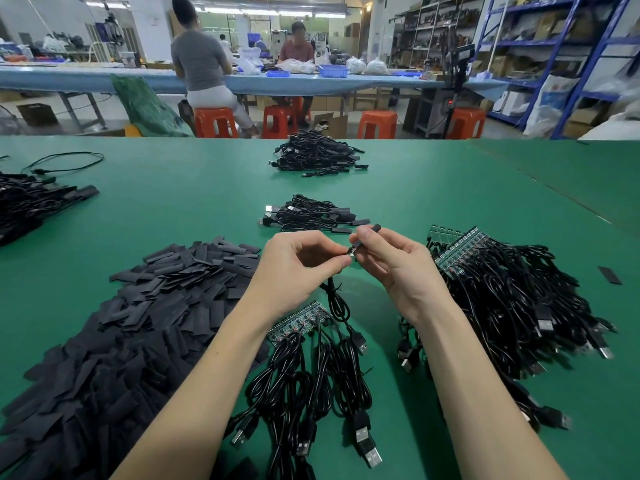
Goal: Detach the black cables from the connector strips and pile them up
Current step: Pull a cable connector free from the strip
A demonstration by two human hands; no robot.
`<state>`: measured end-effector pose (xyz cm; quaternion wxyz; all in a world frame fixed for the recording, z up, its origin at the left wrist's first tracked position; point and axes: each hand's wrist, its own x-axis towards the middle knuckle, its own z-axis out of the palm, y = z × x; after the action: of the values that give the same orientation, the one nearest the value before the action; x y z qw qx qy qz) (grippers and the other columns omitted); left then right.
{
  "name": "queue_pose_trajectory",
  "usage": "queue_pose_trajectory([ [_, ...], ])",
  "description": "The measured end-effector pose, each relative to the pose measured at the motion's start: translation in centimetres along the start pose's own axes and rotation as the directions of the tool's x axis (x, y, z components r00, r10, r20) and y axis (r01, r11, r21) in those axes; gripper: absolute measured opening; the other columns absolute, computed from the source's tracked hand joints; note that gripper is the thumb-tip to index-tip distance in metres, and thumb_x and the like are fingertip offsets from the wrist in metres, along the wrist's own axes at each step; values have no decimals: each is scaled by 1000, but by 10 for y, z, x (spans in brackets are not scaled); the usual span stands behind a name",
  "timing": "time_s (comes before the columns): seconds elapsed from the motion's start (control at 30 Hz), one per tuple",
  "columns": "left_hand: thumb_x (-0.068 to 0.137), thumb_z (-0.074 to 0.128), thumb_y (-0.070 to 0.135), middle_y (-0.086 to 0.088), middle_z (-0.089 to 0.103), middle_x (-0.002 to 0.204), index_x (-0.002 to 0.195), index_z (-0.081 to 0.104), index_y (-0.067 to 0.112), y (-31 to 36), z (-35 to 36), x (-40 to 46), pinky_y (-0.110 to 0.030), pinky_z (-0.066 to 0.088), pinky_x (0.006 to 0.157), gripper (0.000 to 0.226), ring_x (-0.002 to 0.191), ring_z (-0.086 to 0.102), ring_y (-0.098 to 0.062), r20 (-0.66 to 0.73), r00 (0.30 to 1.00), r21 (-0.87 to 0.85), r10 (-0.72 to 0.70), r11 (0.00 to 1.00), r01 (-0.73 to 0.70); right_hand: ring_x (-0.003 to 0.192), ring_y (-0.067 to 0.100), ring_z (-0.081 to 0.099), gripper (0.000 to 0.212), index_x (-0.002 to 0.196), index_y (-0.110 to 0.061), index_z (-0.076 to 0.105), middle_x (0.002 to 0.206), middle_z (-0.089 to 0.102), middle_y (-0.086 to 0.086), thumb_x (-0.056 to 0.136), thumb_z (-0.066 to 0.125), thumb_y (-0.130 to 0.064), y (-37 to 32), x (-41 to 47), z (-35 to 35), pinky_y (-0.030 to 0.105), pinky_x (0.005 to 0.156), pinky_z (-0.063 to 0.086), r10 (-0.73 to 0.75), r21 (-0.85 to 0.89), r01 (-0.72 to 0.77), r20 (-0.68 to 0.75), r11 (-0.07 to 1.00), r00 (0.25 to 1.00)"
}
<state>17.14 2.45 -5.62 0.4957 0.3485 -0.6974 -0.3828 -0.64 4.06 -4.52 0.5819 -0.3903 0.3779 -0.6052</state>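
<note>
Where hands (349, 258) meet, cable (337, 303) hangs.

green table (450, 188); black cables (311, 368) with silver plug tips; connector strip (294, 320) dark green with small red dots; black sleeve pieces (138, 306) heaped; orange-red stools (377, 123); blue bench cover (86, 79); blue trays (332, 70); blue shelving (568, 46); person's grey top (199, 60)

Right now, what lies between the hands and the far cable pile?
Head view: a smaller cable pile sits between the hands and the far cable pile, with bare green table around it.
</note>
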Motion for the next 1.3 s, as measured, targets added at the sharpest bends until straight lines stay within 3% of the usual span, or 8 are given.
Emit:
queue_pose_trajectory([
  [0.13,81,83,15,6,77,81,83,79,25,-2,2,-1,-22,57,75,10,78,74,-12,-16,1000,80,23,997,-22,76,11,69,10,89,-6,77,90,76,9,83,78,-14,0,1,0,17,74,56,-3,-29,2,-17,1000,1000],
  [0.33,81,83,12,8,78,81,85,80,19,0,2,-1,-28,60,79,8,78,75,-12,-26,999,143,41,989,-37,79,12,69,23,90,-5,76,90,75,9,73,80,-20,1,1,1,18,76,56,-13,-51,13,2,999,1000],
  [0.7,77,86,10,-1,76,80,87,71,17,5,-1,0,-23,56,74,19,77,75,-18,-44,999,-43,0,999,-2,87,19,69,30,98,-2,75,98,75,16,74,78,-21,2,0,5,23,82,57,-3,-76,9,71,997,997],
  [0.9,76,87,8,-7,74,78,80,63,18,4,-1,1,-26,58,75,25,74,74,-21,-32,999,-77,-25,997,22,81,18,70,27,92,-9,78,92,76,13,72,81,-27,1,-3,7,23,77,57,3,-108,6,80,994,997],
  [1.03,79,82,3,-2,75,76,86,67,12,5,0,2,-20,56,74,19,76,75,-17,15,996,-148,-84,985,86,79,20,72,31,115,-23,72,91,78,17,85,79,-19,5,-2,8,26,75,58,-107,-136,109,17,985,994],
  [1.3,81,80,2,-7,75,74,84,70,11,3,4,2,-21,56,76,14,74,74,-18,-53,990,-210,-128,971,115,75,21,72,21,105,-21,78,86,78,16,86,80,-14,11,-2,15,29,74,61,-200,-128,193,-42,973,979],
])
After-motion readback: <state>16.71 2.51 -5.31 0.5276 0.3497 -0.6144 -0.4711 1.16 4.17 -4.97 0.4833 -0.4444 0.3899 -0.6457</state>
